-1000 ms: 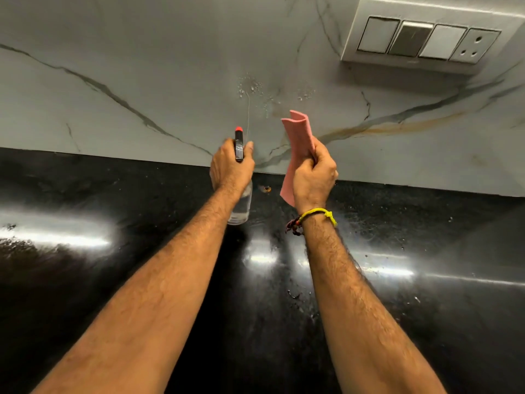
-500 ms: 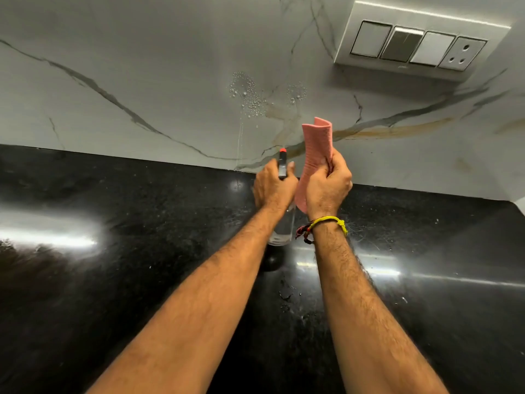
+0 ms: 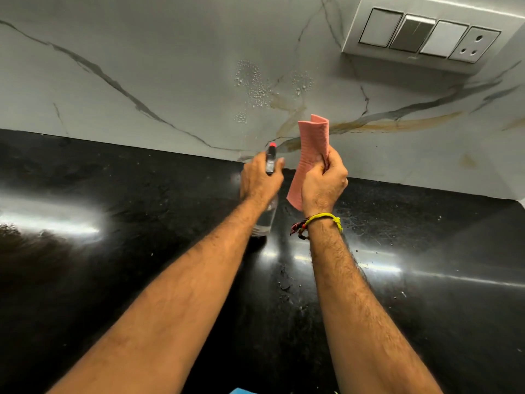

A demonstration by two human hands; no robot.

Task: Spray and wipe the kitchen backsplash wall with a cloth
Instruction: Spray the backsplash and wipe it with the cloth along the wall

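Marble-patterned backsplash wall (image 3: 170, 66), pale with dark and amber veins, rising from the rear edge of a black polished countertop (image 3: 113, 280). Two clusters of spray droplets (image 3: 252, 83) cling to the wall above the hands, the larger on the left. Pink cloth (image 3: 311, 155), folded lengthwise and held upright, its top edge against the lower wall, its lower end hanging below the fist; the right hand (image 3: 322, 184) is clenched around its middle. A yellow thread band (image 3: 326, 218) circles the right wrist. Just left of the cloth, the left hand (image 3: 260, 180) grasps a clear spray bottle (image 3: 262, 220) by the neck, the red-tipped nozzle (image 3: 272, 145) pointing at the wall; whether the bottle's base touches the countertop cannot be told. A white switch panel (image 3: 426, 35) with a socket is mounted at upper right of the wall, well apart from the droplets.
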